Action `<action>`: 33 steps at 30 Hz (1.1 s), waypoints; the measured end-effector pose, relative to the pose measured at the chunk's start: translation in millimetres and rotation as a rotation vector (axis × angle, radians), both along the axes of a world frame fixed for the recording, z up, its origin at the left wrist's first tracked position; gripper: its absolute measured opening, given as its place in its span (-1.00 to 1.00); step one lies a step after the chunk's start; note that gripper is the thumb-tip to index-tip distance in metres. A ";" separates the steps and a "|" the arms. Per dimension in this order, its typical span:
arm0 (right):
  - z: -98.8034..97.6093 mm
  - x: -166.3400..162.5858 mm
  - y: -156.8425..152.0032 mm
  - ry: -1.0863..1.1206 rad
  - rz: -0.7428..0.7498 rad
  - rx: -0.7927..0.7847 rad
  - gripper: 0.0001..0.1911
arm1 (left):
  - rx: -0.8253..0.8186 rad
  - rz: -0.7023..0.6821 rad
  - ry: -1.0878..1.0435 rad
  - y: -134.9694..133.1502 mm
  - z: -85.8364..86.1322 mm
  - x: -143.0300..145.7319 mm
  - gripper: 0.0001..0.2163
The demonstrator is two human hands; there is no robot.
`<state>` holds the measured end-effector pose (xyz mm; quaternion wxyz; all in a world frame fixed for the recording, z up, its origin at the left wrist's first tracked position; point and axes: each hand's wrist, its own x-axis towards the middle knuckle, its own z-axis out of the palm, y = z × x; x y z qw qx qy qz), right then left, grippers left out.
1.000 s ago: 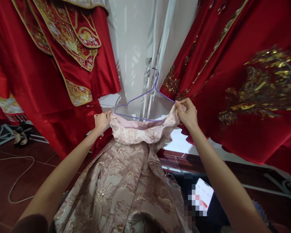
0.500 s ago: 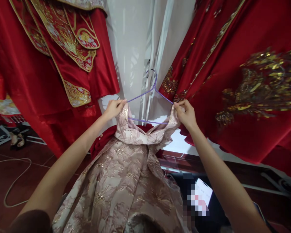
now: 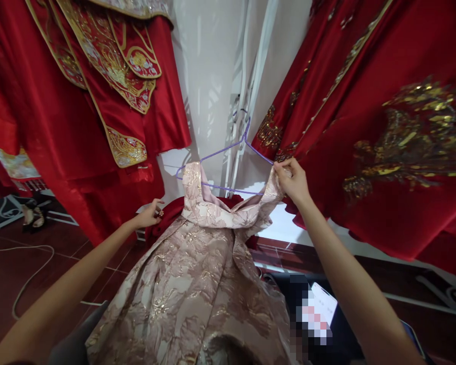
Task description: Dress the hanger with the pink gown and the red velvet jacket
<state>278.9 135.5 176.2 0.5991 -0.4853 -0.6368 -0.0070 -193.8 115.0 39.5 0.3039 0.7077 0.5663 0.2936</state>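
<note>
A pale pink dress [image 3: 186,258] with metallic floral brocade hangs in front of me on a purple hanger [image 3: 221,152]. Its left strap sits around the hanger's arm, whose end sticks out past the strap. My right hand [image 3: 294,180] pinches the right strap at the hanger's other shoulder. My left hand [image 3: 149,215] is off the dress, to its left, with fingers apart. It is beside a dark red garment [image 3: 175,205] with small beads; whether it touches the cloth I cannot tell.
Red embroidered garments hang at left [image 3: 125,116] and right [image 3: 365,152], before a pale wall [image 3: 205,76] with white metal poles. A lit phone [image 3: 323,304] lies on a dark surface at lower right. Black shoes [image 3: 33,215] and a white cable [image 3: 34,276] are on the tiled floor.
My left hand has let go of the left strap and moved down and left. That end of the hanger now shows. My right hand keeps its pinch on the right strap.
</note>
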 end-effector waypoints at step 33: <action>26.3 -9.9 -14.1 -0.033 -0.017 -0.202 -0.48 | 0.715 -0.347 -0.068 28.2 210.3 209.3 -0.80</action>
